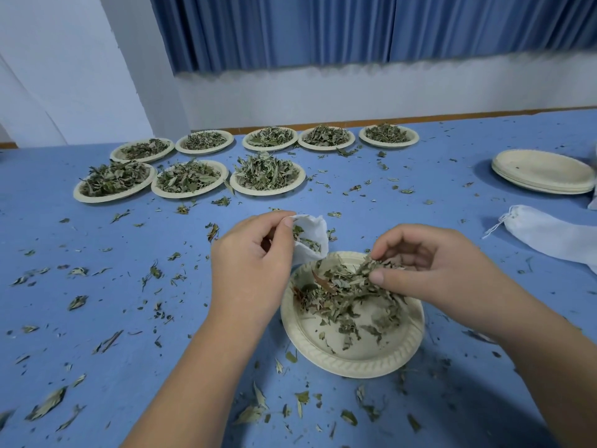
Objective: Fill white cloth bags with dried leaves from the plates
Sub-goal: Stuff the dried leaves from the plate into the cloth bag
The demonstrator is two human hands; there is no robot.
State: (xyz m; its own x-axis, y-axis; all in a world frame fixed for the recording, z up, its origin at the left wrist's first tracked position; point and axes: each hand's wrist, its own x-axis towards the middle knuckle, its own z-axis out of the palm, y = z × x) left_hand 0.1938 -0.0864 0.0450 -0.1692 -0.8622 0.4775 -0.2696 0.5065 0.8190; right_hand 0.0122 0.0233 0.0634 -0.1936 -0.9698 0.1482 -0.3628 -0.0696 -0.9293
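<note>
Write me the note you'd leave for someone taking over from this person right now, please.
Left hand holds the white cloth bag open by its mouth, just behind the near plate; a few leaves are already inside.
Right hand pinches a clump of dried leaves over that plate.
Done, by the look of it: a stack of empty plates and a stuffed-looking drawstring bag lie at the right.
Left: finish the near plate, still roughly half covered, then the eight full plates at the back.
Loose leaves are scattered over the blue table.
</note>
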